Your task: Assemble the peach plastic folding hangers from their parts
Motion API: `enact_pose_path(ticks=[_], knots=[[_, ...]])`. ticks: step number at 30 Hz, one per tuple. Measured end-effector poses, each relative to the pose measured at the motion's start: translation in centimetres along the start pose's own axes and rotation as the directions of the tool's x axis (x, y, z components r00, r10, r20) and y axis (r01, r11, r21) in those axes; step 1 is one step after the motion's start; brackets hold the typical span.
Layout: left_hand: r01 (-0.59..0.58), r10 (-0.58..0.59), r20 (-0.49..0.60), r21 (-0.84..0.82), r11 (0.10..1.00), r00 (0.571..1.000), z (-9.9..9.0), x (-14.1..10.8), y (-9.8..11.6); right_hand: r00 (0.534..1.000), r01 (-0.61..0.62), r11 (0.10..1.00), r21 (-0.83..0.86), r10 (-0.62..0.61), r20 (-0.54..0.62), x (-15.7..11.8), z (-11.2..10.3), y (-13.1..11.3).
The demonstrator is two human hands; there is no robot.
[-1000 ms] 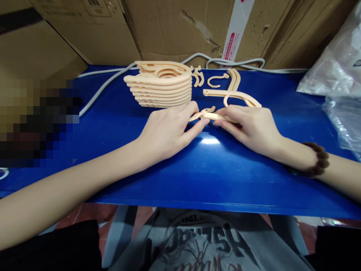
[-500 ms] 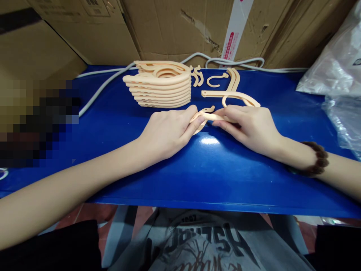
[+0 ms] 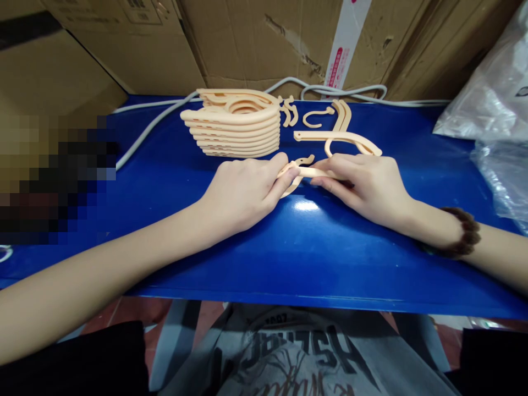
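Both hands grip a cream plastic piece (image 3: 310, 172) over the blue table. My left hand (image 3: 251, 190) pinches its left end between thumb and fingers, and a curved cream part shows beneath. My right hand (image 3: 363, 184) is closed on the right end, which its fingers partly hide. Behind my left hand stands a stack of cream hanger-like pieces (image 3: 239, 132). A long curved cream arm (image 3: 334, 136) lies just behind my right hand, with a hook (image 3: 317, 113) and small curved parts (image 3: 290, 113) farther back.
Cardboard boxes (image 3: 256, 44) line the back of the blue table (image 3: 247, 269). A white cable (image 3: 144, 132) runs along the back edge. Clear plastic bags (image 3: 482, 88) lie at the right. The far left is pixelated.
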State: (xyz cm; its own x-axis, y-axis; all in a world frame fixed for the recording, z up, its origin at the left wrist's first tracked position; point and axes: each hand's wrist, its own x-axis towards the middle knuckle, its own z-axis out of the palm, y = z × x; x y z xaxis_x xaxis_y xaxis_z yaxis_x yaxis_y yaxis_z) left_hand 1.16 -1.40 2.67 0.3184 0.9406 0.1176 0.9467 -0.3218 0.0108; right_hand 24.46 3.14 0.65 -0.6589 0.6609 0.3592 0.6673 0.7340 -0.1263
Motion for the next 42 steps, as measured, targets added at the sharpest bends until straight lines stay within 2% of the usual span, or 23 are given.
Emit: enact_pose_path(ticks=[12, 31, 42], knots=[[-0.038, 0.039, -0.033, 0.032, 0.999, 0.999, 0.23, 0.03, -0.30, 1.000, -0.005, 1.000, -0.003, 0.005, 0.008, 0.05, 0.03, -0.03], [-0.023, 0.023, 0.006, -0.001, 1.000, 1.000, 0.22, 0.09, -0.14, 1.000, 0.003, 1.000, -0.014, -0.003, 0.007, 0.00, 0.00, -0.13], [-0.059, 0.059, 0.003, -0.019, 0.998, 0.998, 0.45, 0.07, -0.40, 1.000, 0.002, 1.000, -0.022, -0.001, 0.012, 0.03, -0.06, -0.17]])
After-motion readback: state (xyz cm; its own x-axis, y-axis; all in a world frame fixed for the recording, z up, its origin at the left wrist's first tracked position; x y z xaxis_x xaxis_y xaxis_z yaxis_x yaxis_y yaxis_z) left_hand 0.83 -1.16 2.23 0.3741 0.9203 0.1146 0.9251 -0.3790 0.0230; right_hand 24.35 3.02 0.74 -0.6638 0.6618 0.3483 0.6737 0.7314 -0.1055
